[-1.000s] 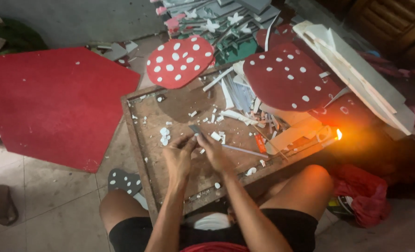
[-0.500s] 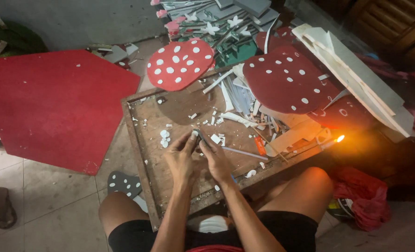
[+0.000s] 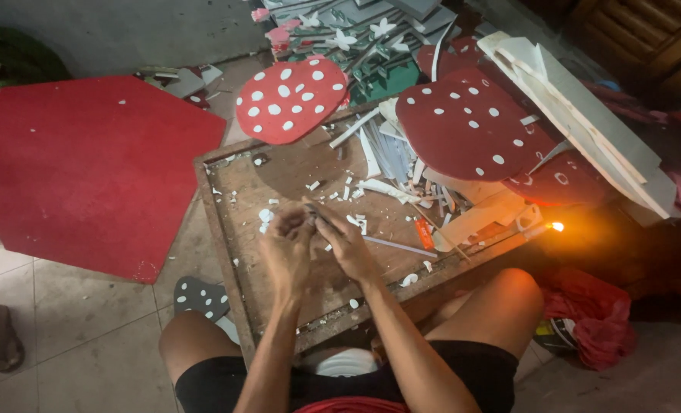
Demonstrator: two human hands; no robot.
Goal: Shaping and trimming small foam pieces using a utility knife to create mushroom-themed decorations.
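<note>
Your left hand [image 3: 285,248] and right hand [image 3: 350,246] meet over the middle of the wooden bench [image 3: 226,222], fingers curled together around a small dark piece [image 3: 315,214] that pokes up between the fingertips. Both grips are clenched on it, though what the piece is cannot be told. White scraps [image 3: 266,216] lie just beside your left hand, and an orange cutter [image 3: 425,234] lies near your right.

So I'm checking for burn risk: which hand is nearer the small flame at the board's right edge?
Right. The right hand is on the flame's side of the wooden board, still well apart from it; the left hand sits further left.
</note>
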